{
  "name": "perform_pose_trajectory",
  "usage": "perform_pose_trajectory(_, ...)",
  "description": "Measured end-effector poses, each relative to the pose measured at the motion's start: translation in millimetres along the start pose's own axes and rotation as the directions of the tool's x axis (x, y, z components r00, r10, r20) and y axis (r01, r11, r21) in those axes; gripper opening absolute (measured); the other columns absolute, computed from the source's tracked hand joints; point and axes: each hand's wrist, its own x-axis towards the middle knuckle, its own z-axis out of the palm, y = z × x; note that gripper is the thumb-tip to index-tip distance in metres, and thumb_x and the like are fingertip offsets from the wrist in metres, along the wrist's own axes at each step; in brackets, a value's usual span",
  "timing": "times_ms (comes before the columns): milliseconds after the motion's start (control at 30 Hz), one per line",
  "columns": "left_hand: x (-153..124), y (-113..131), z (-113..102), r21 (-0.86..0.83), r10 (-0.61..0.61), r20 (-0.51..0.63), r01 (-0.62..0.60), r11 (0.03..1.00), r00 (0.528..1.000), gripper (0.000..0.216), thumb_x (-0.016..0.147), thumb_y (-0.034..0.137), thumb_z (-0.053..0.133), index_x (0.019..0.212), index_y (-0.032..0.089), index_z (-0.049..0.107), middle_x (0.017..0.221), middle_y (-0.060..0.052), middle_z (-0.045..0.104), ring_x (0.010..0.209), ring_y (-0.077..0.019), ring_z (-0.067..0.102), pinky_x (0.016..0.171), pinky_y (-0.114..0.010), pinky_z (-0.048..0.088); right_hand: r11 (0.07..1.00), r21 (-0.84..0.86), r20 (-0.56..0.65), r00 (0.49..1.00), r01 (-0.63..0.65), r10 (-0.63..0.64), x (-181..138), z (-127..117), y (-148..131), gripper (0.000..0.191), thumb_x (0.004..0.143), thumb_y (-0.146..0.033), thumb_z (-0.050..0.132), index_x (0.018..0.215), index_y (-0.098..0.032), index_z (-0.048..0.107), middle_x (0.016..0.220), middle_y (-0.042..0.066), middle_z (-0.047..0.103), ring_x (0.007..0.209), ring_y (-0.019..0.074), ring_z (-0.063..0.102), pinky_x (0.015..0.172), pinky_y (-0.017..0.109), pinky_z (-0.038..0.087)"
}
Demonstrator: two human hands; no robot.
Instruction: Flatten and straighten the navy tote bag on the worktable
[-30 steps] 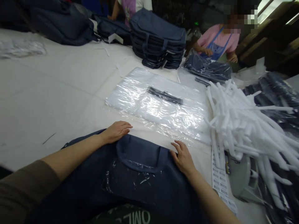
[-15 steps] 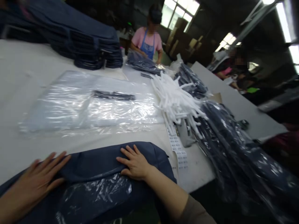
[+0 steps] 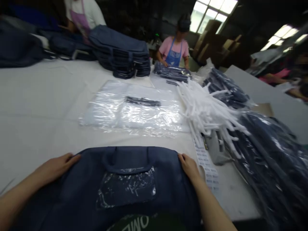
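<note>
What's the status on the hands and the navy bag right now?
Left hand and right hand flat on navy bag's top corners. Plastic sleeves lie beyond.

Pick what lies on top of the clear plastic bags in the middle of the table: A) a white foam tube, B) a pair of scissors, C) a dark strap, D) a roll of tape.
C: a dark strap lies across the clear plastic bags; the white foam tubes are piled beside them.

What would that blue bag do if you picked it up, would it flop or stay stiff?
Probably flop: the blue bag lies flat and soft on the table, its corners bending under the left hand and right hand. It looks light, since it seems thin and empty. Its clear pocket is shiny and wrinkled, so that part may feel slippery.
</note>
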Motion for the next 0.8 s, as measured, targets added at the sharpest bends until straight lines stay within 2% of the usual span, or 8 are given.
perform_pose_trajectory(33, -4, -2, 0, -0.085, -0.148, 0.069, 0.154, 0.984, 0.987, 0.060, 0.092, 0.060, 0.027, 0.088, 0.018, 0.070, 0.086, -0.009, 0.072, 0.086, -0.0310, 0.067, 0.079, -0.041, 0.050, 1.000, -0.015, 0.014, 1.000, 0.005, -0.005, 2, 1, 2, 0.057, 0.094, -0.053, 0.020, 0.092, -0.017, 0.064, 0.089, 0.016, 0.070, 0.088, 0.0297, 0.065, 0.078, 0.039, 0.044)
perform_pose_trajectory(67, -5, -3, 2, -0.129, -0.216, 0.086, 0.226, 0.966, 0.973, 0.067, 0.091, 0.064, 0.023, 0.093, 0.017, 0.071, 0.097, -0.011, 0.072, 0.099, -0.0328, 0.064, 0.087, -0.041, 0.048, 0.999, -0.035, 0.031, 1.000, 0.000, 0.001, 4, 3, 5, 0.059, 0.093, -0.055, 0.019, 0.090, -0.018, 0.064, 0.087, 0.016, 0.069, 0.086, 0.0309, 0.065, 0.076, 0.040, 0.044)
perform_pose_trajectory(100, -3, -4, 5, -0.159, -0.279, 0.102, 0.293, 0.943, 0.955, 0.074, 0.089, 0.067, 0.020, 0.090, 0.014, 0.072, 0.097, -0.015, 0.072, 0.101, -0.0356, 0.063, 0.087, -0.041, 0.047, 0.998, -0.058, 0.050, 0.998, -0.023, 0.026, 8, 4, 9, 0.060, 0.091, -0.058, 0.019, 0.088, -0.020, 0.064, 0.086, 0.015, 0.069, 0.086, 0.0314, 0.066, 0.075, 0.040, 0.044)
perform_pose_trajectory(200, 8, -11, 19, -0.265, -0.338, 0.144, 0.365, 0.893, 0.930, 0.082, 0.085, 0.072, 0.015, 0.078, 0.013, 0.071, 0.088, -0.017, 0.071, 0.096, -0.0352, 0.064, 0.084, -0.038, 0.048, 0.993, -0.071, 0.120, 0.987, -0.099, 0.107, 23, 10, 24, 0.061, 0.087, -0.066, 0.021, 0.086, -0.025, 0.065, 0.087, 0.012, 0.070, 0.091, 0.0330, 0.066, 0.077, 0.041, 0.045)
perform_pose_trajectory(333, 15, -22, 27, -0.390, -0.272, 0.163, 0.315, 0.865, 0.948, 0.076, 0.087, 0.070, 0.016, 0.073, 0.015, 0.067, 0.081, -0.011, 0.070, 0.088, -0.0269, 0.065, 0.082, -0.034, 0.048, 0.995, -0.052, 0.150, 0.984, -0.087, 0.094, 34, 15, 37, 0.059, 0.084, -0.068, 0.024, 0.089, -0.029, 0.067, 0.086, 0.011, 0.071, 0.092, 0.0342, 0.066, 0.078, 0.042, 0.046)
perform_pose_trajectory(533, 13, -24, 29, -0.421, -0.265, 0.089, 0.278, 0.864, 0.960, 0.070, 0.091, 0.069, 0.022, 0.080, 0.014, 0.064, 0.086, -0.009, 0.068, 0.091, -0.0231, 0.063, 0.092, -0.040, 0.043, 0.969, -0.214, 0.059, 0.992, 0.120, -0.110, 28, 27, 54, 0.057, 0.077, -0.040, 0.026, 0.120, -0.025, 0.060, 0.108, 0.012, 0.067, 0.075, 0.0325, 0.066, 0.068, 0.045, 0.048)
perform_pose_trajectory(700, 8, -19, 30, -0.397, -0.290, -0.009, 0.263, 0.879, 0.957, 0.060, 0.095, 0.062, 0.029, 0.089, 0.014, 0.064, 0.093, -0.008, 0.067, 0.094, -0.0215, 0.061, 0.093, -0.041, 0.043, 0.985, -0.043, -0.011, 0.986, 0.168, -0.168, 42, 40, 76, 0.047, 0.066, -0.044, 0.037, 0.100, -0.031, 0.066, 0.104, 0.010, 0.068, 0.079, 0.0331, 0.067, 0.072, 0.046, 0.052)
perform_pose_trajectory(800, 5, -15, 29, -0.362, -0.272, -0.048, 0.237, 0.902, 0.961, 0.054, 0.097, 0.056, 0.031, 0.090, 0.015, 0.065, 0.093, -0.007, 0.067, 0.091, -0.0198, 0.062, 0.090, -0.039, 0.045, 0.985, 0.046, -0.048, 0.985, 0.166, -0.163, 53, 44, 80, 0.041, 0.068, -0.048, 0.038, 0.095, -0.034, 0.065, 0.097, 0.008, 0.069, 0.088, 0.0348, 0.067, 0.078, 0.050, 0.053)
